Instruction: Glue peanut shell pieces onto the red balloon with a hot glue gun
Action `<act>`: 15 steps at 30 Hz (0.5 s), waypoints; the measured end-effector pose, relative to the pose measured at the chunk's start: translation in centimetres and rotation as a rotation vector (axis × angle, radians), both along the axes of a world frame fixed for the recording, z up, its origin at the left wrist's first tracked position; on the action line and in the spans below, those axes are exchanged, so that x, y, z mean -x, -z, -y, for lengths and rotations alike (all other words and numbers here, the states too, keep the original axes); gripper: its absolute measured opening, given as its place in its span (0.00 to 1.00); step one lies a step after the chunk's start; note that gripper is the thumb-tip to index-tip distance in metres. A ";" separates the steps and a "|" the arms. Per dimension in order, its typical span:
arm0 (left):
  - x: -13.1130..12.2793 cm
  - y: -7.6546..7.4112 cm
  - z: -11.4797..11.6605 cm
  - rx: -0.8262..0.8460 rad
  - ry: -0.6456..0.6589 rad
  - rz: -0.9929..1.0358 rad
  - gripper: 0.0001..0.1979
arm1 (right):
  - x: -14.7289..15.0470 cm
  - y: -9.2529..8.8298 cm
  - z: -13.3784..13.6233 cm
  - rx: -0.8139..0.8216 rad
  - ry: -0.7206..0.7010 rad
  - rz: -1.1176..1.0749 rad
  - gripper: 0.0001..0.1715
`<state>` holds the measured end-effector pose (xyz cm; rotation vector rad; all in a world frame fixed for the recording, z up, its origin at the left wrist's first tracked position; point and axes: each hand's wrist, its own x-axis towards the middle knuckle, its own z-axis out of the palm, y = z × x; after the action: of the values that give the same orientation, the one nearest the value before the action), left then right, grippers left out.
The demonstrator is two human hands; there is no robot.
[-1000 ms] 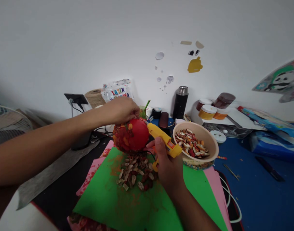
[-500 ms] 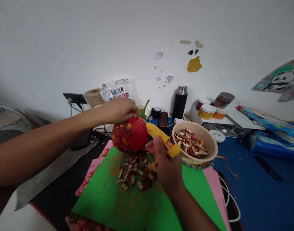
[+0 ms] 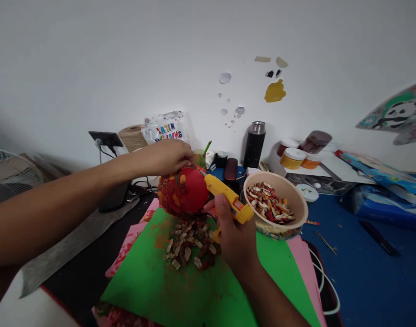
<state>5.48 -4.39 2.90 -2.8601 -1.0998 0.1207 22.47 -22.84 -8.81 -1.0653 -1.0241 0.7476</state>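
Note:
A red ball [image 3: 196, 193], its left side covered with red, orange and brown shell pieces, is held above green paper. My left hand [image 3: 175, 156] is closed over its top, fingers bent down and pressed together; the fingertips are partly hidden. My right hand [image 3: 237, 236] grips a yellow glue gun [image 3: 225, 190], whose nozzle points up and left at the ball's upper right side, close to my left fingers. Below the ball, a heap of shell halves [image 3: 187, 252], like peanut shells, lies on the stained green paper [image 3: 140, 286].
A beige bowl [image 3: 301, 204] of painted shells stands right of the glue gun. Behind are a black flask [image 3: 255, 145], paint jars [image 3: 292, 158], a twine roll [image 3: 131, 136] and a balloon packet [image 3: 165, 127]. Tweezers [image 3: 325, 243] and a white cable [image 3: 335, 295] lie at the right.
The glue gun and my right hand have shifted slightly left, toward the ball. My left hand and the ball have hardly moved.

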 end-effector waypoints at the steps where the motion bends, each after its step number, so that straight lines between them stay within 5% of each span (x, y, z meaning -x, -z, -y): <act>1: -0.1 -0.1 0.1 0.009 -0.019 0.002 0.14 | 0.0 0.0 0.0 0.000 -0.002 -0.001 0.33; 8: -0.5 -0.7 0.9 0.003 -0.127 -0.020 0.12 | 0.1 0.0 0.0 0.006 -0.003 -0.013 0.31; 15: -0.1 -0.7 0.5 0.021 -0.090 -0.058 0.18 | 0.1 0.1 0.0 -0.002 0.001 -0.012 0.32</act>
<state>5.55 -4.91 3.59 -2.8063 -1.2231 0.2201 22.41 -22.81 -8.95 -1.0589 -1.0132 0.7512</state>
